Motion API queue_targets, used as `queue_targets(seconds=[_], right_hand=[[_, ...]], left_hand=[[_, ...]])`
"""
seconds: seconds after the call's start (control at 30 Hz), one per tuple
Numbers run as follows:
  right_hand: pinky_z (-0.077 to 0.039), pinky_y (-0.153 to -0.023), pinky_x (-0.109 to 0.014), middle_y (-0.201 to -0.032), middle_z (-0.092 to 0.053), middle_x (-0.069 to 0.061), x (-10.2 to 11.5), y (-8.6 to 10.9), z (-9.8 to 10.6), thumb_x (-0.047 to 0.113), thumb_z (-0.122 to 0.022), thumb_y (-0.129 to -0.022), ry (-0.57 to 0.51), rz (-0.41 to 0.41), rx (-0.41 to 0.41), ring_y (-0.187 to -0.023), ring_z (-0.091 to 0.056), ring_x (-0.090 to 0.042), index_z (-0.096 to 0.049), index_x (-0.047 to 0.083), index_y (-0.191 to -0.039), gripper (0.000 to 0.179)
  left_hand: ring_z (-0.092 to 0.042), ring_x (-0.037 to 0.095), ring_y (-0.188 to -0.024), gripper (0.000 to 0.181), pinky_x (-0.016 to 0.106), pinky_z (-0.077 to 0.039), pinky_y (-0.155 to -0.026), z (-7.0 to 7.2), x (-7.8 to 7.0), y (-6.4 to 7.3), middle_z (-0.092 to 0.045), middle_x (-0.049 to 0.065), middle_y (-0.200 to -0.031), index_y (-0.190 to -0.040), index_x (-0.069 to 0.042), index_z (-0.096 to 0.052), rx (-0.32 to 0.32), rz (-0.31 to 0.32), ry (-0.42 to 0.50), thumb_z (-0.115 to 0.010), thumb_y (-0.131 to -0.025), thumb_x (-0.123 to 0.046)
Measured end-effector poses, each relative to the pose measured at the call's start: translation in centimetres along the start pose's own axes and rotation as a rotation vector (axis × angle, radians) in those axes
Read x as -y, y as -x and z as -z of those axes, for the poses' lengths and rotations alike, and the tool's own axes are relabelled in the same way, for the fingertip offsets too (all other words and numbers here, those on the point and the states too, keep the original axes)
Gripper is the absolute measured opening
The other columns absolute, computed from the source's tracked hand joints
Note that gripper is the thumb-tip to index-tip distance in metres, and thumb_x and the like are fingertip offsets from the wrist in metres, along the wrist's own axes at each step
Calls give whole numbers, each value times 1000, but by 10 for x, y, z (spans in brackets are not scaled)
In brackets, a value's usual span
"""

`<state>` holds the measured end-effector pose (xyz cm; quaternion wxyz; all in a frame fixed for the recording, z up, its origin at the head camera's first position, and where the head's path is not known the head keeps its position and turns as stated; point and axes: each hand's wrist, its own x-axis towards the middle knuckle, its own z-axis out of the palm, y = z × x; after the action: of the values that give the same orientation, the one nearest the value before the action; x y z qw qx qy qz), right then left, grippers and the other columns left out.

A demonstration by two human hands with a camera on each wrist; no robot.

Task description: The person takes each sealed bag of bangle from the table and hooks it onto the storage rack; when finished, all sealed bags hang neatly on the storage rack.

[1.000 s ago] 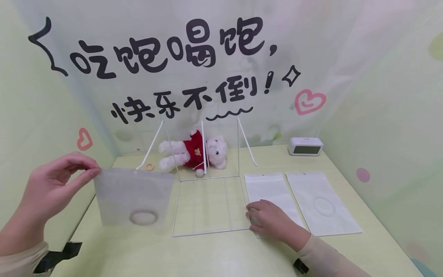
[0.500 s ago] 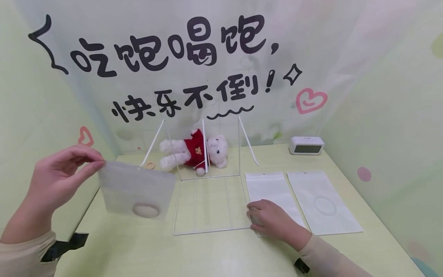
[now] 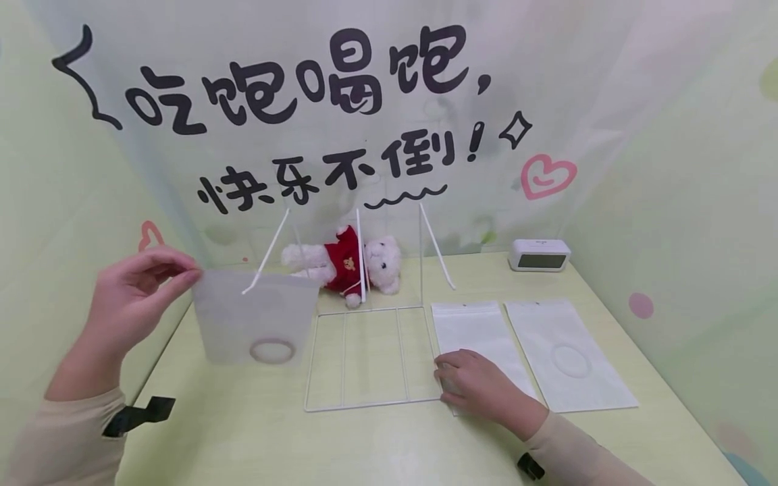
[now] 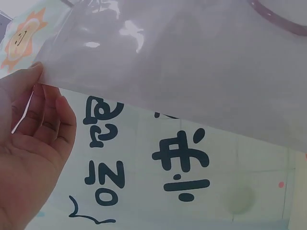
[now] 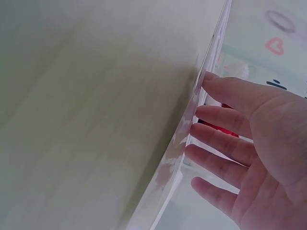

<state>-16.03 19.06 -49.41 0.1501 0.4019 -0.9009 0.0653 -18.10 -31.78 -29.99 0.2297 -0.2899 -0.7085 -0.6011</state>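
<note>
My left hand [image 3: 136, 290] pinches the upper left corner of a frosted plastic bag [image 3: 227, 320], which hangs over the left of the table. A ring-shaped piece [image 3: 271, 340] shows through its lower part. The left hook [image 3: 270, 246] of a white wire display rack [image 3: 371, 406] crosses the bag's top edge, its tip in front of the bag. My right hand [image 3: 480, 385] rests on the right side of the rack's base, over the left edge of a white bag [image 3: 471, 327] lying flat. In the right wrist view its loosely bent fingers [image 5: 220, 163] touch a plastic edge.
Another white bag [image 3: 571, 388] with a ring outline lies at the right. A plush bear [image 3: 346, 263] in a red top lies behind the rack. A white digital clock [image 3: 539, 246] stands at the back right. The middle hook [image 3: 361, 270] and right hook [image 3: 439, 253] point forward.
My left hand has moved the bag up, rightward and farther back, so more of the left hook's tip now shows in front of it. The right hand has stayed on the rack's base.
</note>
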Motion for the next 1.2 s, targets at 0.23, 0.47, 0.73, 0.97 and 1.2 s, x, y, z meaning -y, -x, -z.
queue_targets(seconds=[0.23, 0.47, 0.73, 0.97, 1.2], right_hand=[[-58, -98, -41, -117, -74, -6, -1, 0, 0, 27, -86, -79, -5, -8, 0, -109, -69, -23, -78, 12, -103, 30], [-58, -98, -41, -117, -74, -6, -2, 2, -1, 26, -85, -79, -9, 7, -22, -109, -69, -23, -78, 11, -102, 29], [-57, -101, -42, -117, -74, -7, -2, 1, 0, 26, -86, -79, -8, 4, -14, -110, -69, -23, -78, 11, -102, 29], [-57, -101, -41, -117, -74, -6, -2, 0, 1, 27, -86, -78, 1, 8, -11, -109, -69, -23, -78, 10, -103, 31], [-57, -101, -41, -116, -74, -6, -2, 0, 1, 28, -87, -77, 7, 6, -9, -109, -69, -22, -78, 11, -102, 31]], left_hand=[[-70, 9, -87, 17, 12, -60, -78, -9, 18, -10, -74, 2, -95, -102, 17, -66, -80, 59, -20, -67, -86, 22], [-68, 8, -88, 14, 10, -58, -78, -15, 37, -18, -72, -1, -97, -105, 8, -68, -136, 155, -92, -71, -91, 9], [-66, 8, -90, 14, 9, -58, -78, -19, 46, -23, -69, -3, -99, -107, 3, -68, -156, 212, -136, -71, -93, 3], [-65, 7, -91, 13, 9, -58, -78, -19, 50, -24, -68, -3, -101, -108, 1, -67, -146, 232, -191, -71, -95, -1], [-66, 9, -95, 20, 10, -58, -82, -16, 53, -18, -68, 2, -105, -112, 6, -65, -191, 234, -65, -71, -93, 5]])
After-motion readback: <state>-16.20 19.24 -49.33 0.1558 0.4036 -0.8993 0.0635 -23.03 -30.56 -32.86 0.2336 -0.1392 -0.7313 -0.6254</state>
